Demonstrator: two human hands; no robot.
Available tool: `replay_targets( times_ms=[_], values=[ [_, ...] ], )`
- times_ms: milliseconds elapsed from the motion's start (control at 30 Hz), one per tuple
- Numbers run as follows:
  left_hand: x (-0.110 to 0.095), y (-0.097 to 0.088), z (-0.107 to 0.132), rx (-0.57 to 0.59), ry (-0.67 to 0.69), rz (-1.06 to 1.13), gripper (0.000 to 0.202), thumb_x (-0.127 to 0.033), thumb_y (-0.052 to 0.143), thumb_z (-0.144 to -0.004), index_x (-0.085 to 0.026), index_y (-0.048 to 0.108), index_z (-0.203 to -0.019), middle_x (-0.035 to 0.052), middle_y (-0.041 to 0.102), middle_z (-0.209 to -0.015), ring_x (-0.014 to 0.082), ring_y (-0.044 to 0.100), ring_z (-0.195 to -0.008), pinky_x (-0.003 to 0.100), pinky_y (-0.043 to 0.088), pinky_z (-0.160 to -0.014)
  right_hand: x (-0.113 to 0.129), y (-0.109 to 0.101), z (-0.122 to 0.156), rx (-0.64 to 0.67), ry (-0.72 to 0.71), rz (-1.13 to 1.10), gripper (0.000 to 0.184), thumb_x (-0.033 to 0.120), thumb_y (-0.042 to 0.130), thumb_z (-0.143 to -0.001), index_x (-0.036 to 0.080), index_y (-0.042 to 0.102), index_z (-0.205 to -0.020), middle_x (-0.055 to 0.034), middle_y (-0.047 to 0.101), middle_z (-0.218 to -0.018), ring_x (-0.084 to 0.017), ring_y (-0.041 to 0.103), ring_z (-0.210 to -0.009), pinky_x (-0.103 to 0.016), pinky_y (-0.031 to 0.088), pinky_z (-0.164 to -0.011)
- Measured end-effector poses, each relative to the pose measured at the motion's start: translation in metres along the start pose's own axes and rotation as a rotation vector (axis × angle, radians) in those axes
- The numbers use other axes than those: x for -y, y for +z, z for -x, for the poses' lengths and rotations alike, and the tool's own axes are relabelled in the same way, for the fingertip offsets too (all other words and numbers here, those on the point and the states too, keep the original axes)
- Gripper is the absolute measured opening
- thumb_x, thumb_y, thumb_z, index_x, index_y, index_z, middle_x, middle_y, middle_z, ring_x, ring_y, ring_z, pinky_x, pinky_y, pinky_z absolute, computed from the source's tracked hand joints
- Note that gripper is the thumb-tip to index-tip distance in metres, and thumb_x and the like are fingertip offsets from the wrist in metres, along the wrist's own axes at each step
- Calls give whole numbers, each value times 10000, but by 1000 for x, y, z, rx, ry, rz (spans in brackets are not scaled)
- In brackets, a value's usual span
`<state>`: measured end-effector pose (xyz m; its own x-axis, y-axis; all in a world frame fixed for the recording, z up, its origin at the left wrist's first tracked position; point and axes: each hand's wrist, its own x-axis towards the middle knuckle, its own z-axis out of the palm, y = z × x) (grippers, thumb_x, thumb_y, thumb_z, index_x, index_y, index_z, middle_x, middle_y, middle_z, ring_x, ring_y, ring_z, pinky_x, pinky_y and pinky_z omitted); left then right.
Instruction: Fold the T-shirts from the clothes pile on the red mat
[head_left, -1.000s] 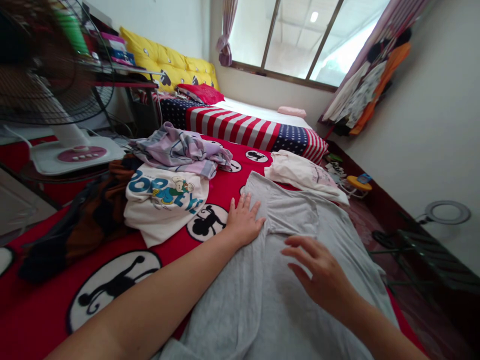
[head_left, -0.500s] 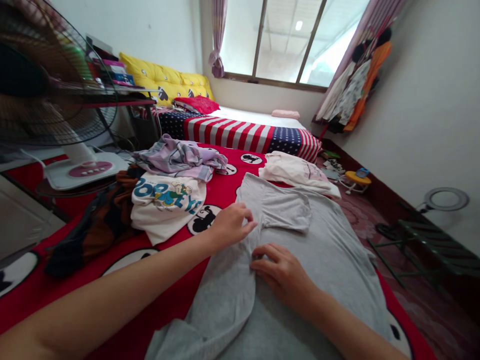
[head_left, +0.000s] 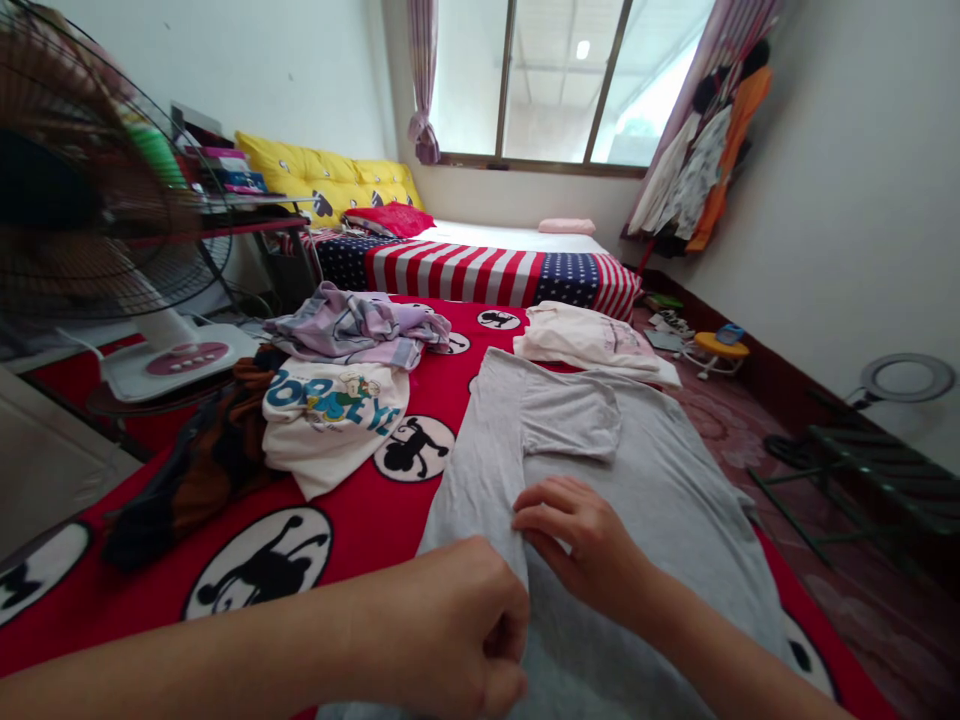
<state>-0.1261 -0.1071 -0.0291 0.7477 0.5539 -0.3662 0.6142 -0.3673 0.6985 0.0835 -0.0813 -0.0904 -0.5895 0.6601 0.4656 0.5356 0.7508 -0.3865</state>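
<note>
A grey T-shirt [head_left: 660, 500] lies spread on a red blanket with black monkey figures in white ovals [head_left: 352, 545]. Its left side is folded inward, and one short sleeve rests flat on top. My left hand [head_left: 465, 620], curled into a fist, is low on the folded edge; its fingertips are turned down and mostly hidden, apparently gripping the fabric. Just above and to the right, my right hand [head_left: 574, 525] has its fingers closed on the same edge, pinching the cloth near the sleeve.
A white printed T-shirt [head_left: 337, 420], a plaid lilac garment [head_left: 352, 330] and a dark brown garment [head_left: 202, 450] lie on the left. A folded pale shirt [head_left: 585, 335] sits at the far right. A fan [head_left: 180, 345] stands left, a green rack [head_left: 885, 470] right.
My left hand has come down along the folded edge toward me and closed into a fist. My right hand stays almost in place on the fold. The folded side lies straighter.
</note>
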Motion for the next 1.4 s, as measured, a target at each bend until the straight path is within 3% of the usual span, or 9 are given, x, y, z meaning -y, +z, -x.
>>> replay_targets(
  times_ms=[233,367,467,533,633,833,1000,1267,1400],
  values=[
    [-11,-13,-29,249,184,-172,135,-180,598,-767,-173,732,-747,-5,660,-591,113,592,-563,170,381,-491,-3,-3,6,205,115,-12,189,96,576,-788,218,665,-901,-14,671,-909,-163,587,-840,-308,389,-803],
    [-21,-48,-70,-220,193,-313,231,-259,530,-855,-171,731,-782,38,691,-681,167,641,-668,236,451,-612,-11,-10,10,94,193,-47,134,133,536,-828,195,654,-835,-31,676,-860,-163,606,-791,-272,418,-729],
    [-2,-56,-126,-686,138,-360,347,-262,473,-908,-138,641,-1185,137,658,-1164,238,618,-1058,330,457,-907,-19,-21,20,12,304,-30,200,115,484,-869,199,656,-926,-38,675,-914,-152,623,-822,-252,442,-741],
    [19,-50,-160,-724,151,-400,571,-360,530,-894,-163,427,-1419,168,426,-1455,297,430,-1314,432,355,-1060,-26,-34,30,-55,377,16,206,133,478,-886,207,653,-965,-34,672,-922,-143,631,-818,-245,455,-747],
    [46,-34,-191,-633,146,-492,570,-495,491,-900,-273,433,-1422,134,310,-1531,356,228,-1422,567,189,-1123,-48,-64,54,-174,477,201,191,196,477,-901,210,654,-970,-40,673,-930,-152,636,-810,-260,467,-751],
    [58,-23,-195,-653,142,-547,533,-545,435,-910,-340,453,-1401,118,304,-1536,354,213,-1427,565,168,-1130,-116,-136,119,-226,857,617,248,249,519,-776,226,728,-909,-54,688,-993,-202,654,-781,-305,482,-690],
    [58,-24,-195,-673,142,-548,533,-554,427,-909,-343,458,-1398,106,309,-1536,346,223,-1426,564,169,-1132,-155,-154,147,4,1084,414,255,325,629,-640,227,773,-826,-47,744,-822,-230,680,-724,-298,494,-655],
    [59,-20,-196,-705,178,-488,537,-547,472,-892,-313,492,-1376,120,333,-1523,370,226,-1419,591,158,-1127,-142,-153,142,-223,1302,529,319,404,515,-709,212,733,-840,-65,715,-672,-248,653,-555,-324,426,-511],
    [57,-27,-194,-752,257,-256,561,-512,494,-899,-222,482,-1379,160,387,-1485,335,293,-1401,580,184,-1132,-124,-151,95,-423,1040,765,290,364,499,-729,196,706,-843,-92,711,-729,-283,666,-689,-375,484,-631]
  ],
)
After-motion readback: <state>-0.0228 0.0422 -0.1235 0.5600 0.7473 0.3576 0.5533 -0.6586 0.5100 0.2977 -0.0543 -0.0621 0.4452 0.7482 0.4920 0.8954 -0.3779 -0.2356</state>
